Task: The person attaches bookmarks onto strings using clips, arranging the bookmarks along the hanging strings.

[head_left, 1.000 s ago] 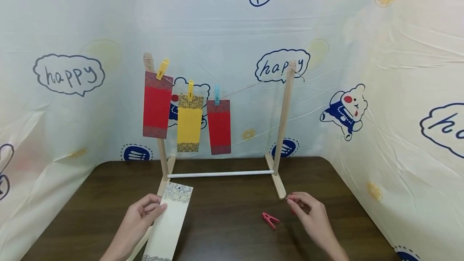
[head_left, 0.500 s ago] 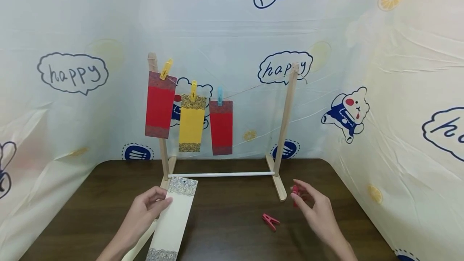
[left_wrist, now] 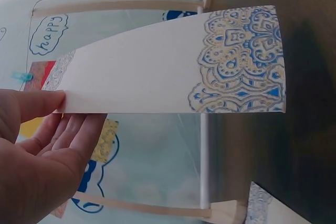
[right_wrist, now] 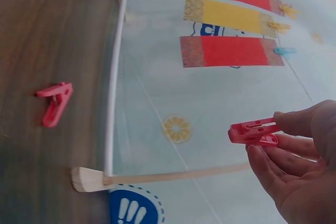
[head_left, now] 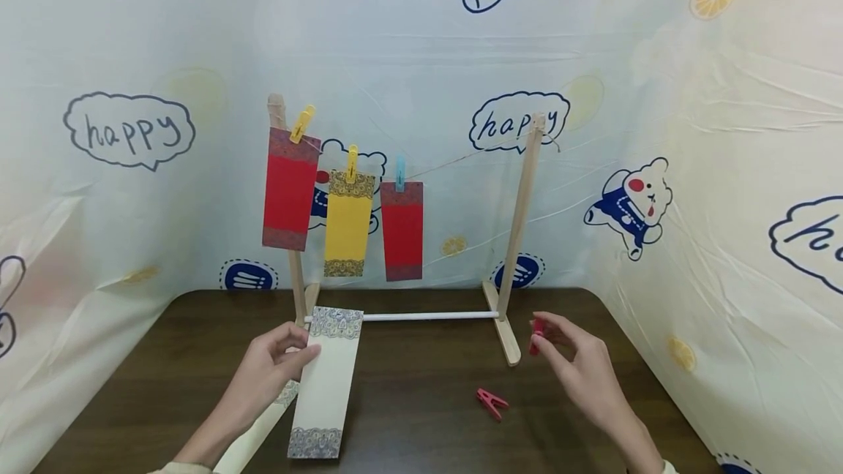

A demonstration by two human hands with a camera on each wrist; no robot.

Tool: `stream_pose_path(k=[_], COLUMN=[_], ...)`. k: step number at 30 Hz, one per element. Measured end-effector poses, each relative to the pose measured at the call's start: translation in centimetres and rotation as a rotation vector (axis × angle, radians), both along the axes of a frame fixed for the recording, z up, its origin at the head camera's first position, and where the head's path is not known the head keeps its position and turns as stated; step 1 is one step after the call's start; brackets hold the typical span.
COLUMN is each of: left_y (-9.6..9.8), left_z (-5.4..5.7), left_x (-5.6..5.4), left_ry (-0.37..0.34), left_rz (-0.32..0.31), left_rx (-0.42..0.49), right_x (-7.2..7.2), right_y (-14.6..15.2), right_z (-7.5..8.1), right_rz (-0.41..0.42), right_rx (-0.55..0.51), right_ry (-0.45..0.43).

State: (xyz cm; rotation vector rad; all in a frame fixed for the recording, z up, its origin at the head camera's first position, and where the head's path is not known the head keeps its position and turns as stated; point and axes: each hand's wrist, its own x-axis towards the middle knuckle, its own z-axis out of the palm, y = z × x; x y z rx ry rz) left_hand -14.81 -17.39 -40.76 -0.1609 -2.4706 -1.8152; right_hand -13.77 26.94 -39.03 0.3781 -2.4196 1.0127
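My left hand (head_left: 273, 364) pinches a white card (head_left: 327, 386) with blue-patterned lace bands by its left edge, above the table. Between thumb and fingers, my right hand (head_left: 576, 360) holds a red clothespin (right_wrist: 254, 132) by its handle ends. A second red clothespin (head_left: 491, 404) lies on the table to the left of that hand. On a string between two wooden posts hang a red card (head_left: 290, 189) and a yellow card (head_left: 347, 225), each under a yellow clothespin, and another red card (head_left: 402, 236) under a blue clothespin (head_left: 399, 174).
Another pale card (head_left: 253, 441) lies on the table, partly hidden by the left forearm. The wooden stand has a right post (head_left: 520, 218) with a foot and a white crossbar (head_left: 428, 317) low down. A printed curtain (head_left: 395, 42) surrounds the brown table (head_left: 421, 430).
The white card has risen a little and moved right in my left hand, showing its lower band fully. My right hand has lifted the red clothespin upward.
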Motion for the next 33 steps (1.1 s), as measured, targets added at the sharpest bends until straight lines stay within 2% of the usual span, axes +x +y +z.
stream_pose_path(k=[3, 7, 15, 21, 24, 33], left_y=[0.3, 0.8, 2.0, 3.0, 3.5, 4.9], left_z=[0.6, 1.3, 1.8, 2.5, 2.9, 3.4], left_x=[-0.2, -0.6, -1.5, -1.9, -2.1, -3.3], left_ry=[0.028, 0.048, 0.084, 0.126, 0.165, 0.238], left_rz=[0.0, -0.01, -0.044, -0.021, -0.016, -0.027], left_rx=[-0.034, -0.037, -0.022, -0.095, -0.097, -0.08], right_x=[-0.1, -0.2, -0.4, -0.4, -0.5, -0.8], right_y=[0.1, 0.3, 0.2, -0.2, -0.3, -0.9], right_z=[0.9, 2.2, 3.8, 4.7, 5.3, 6.7], right_rz=[0.01, 0.026, 0.055, 0.114, 0.139, 0.148], right_rx=[0.021, 0.046, 0.076, 0.059, 0.053, 0.072], right_ry=[0.025, 0.06, 0.118, 0.238, 0.286, 0.3])
